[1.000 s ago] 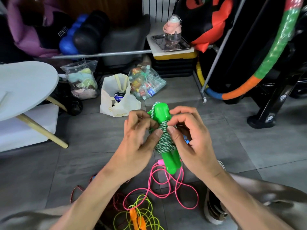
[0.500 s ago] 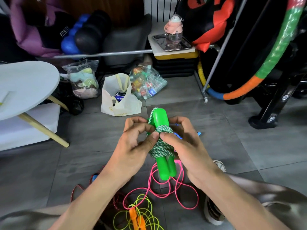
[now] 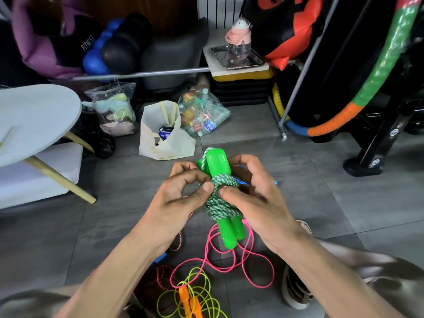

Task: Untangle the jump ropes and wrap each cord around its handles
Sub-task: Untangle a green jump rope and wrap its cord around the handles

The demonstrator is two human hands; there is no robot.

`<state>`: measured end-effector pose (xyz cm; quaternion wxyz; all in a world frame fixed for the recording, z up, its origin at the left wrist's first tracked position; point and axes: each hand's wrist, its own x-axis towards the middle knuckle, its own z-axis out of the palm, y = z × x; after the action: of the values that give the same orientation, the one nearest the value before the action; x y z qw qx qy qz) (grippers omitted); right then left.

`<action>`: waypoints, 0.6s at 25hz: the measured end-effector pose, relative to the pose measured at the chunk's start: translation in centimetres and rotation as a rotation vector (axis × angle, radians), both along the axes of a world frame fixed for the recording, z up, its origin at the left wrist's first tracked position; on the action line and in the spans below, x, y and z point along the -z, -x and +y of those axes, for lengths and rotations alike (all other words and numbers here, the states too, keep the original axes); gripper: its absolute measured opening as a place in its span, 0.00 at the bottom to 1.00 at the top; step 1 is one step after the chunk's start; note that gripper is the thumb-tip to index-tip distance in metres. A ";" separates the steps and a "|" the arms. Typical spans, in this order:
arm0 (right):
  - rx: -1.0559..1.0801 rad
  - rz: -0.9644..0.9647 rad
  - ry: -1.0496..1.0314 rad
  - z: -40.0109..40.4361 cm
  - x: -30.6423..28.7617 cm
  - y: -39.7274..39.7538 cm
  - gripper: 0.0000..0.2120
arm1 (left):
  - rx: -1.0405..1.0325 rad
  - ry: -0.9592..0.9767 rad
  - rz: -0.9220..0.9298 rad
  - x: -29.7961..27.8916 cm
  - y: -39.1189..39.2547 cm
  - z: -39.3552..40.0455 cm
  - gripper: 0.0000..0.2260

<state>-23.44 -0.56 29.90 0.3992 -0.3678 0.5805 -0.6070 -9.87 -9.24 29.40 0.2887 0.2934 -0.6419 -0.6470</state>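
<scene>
Two green handles (image 3: 226, 216) stand side by side and nearly upright at the centre of the view, held above the floor (image 3: 298, 184), their middle bound in coils of green-and-white cord (image 3: 219, 200). At 9 o'clock of the bundle, the left hand (image 3: 183, 196) curls its fingers toward the handles and presses its thumb on the cord; at 3 o'clock, the right hand (image 3: 254, 193) wraps its fingers round the back of the handles and sets its thumb on the coils, the two thumb tips almost touching. A loop of cord runs over the tops of the handles at 12 o'clock. Under the bundle, at 6 o'clock, a pink rope (image 3: 229, 262) lies in loose loops on the floor; further toward 6 o'clock a yellow rope (image 3: 197, 294) is coiled with orange handles (image 3: 189, 304) on it. At 7 o'clock a red-and-white rope (image 3: 165, 276) lies in a heap. At 11 o'clock from the hands a white bag (image 3: 165, 138) sits on the floor, and at 9 o'clock, well apart, a white table (image 3: 34, 120) shows at the frame's edge. A shoe (image 3: 296, 290) lies at 5 o'clock.
</scene>
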 end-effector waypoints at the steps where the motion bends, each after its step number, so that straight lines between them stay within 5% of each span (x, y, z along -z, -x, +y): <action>1: 0.012 0.007 0.007 0.0 0.0 0.0 0.16 | 0.027 0.017 -0.012 -0.2 -0.1 0.0 0.02; 4: 0.017 -0.037 0.014 -0.1 0.0 -0.2 0.16 | -0.029 0.050 -0.012 -0.2 0.1 0.3 0.08; 10: -0.001 -0.092 0.038 -0.1 0.1 -0.4 0.13 | -0.102 -0.096 0.072 0.8 0.0 0.5 0.04; 15: 0.002 -0.065 0.010 -0.1 0.5 -0.8 0.12 | -0.081 0.483 -0.159 0.0 -0.5 0.2 0.05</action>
<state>-22.64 -0.71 29.40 0.4153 -0.3491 0.5645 -0.6221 -9.38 -9.03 29.39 0.3245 0.2916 -0.7861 -0.4378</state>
